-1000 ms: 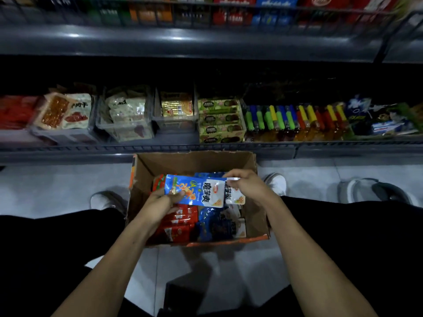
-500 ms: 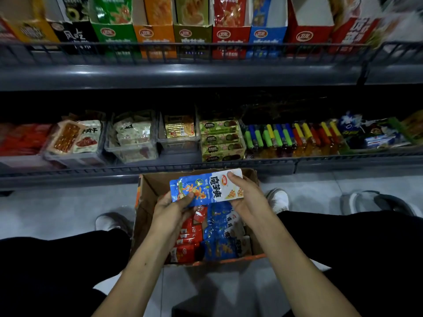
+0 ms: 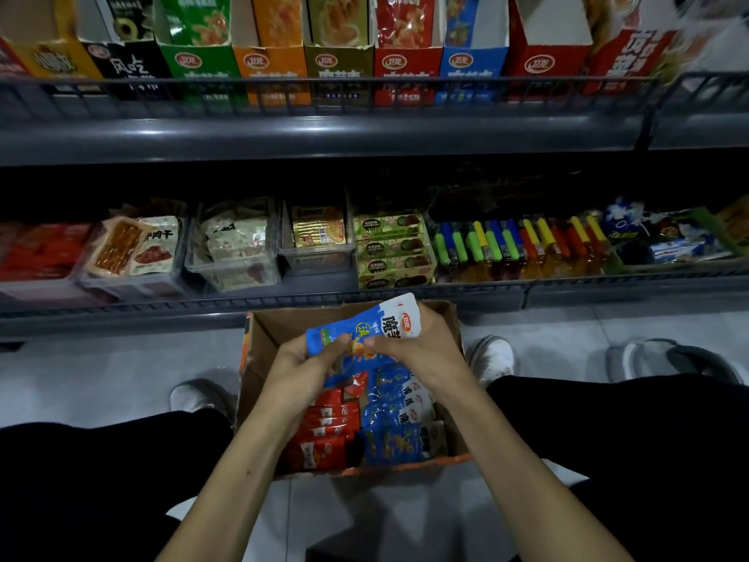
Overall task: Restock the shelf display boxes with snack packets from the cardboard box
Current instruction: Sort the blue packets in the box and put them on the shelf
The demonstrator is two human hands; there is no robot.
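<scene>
While over cardboard box [image 3: 259, 350], left hand [image 3: 300, 371], right hand [image 3: 413, 350] grip blue packets [image 3: 385, 324].

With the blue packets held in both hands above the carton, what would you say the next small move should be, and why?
Probably lift the blue packets up to the blue display box on the upper shelf. Both the left hand and the right hand already grip them above the cardboard box, and that box matches their colour and looks to have room.
</scene>
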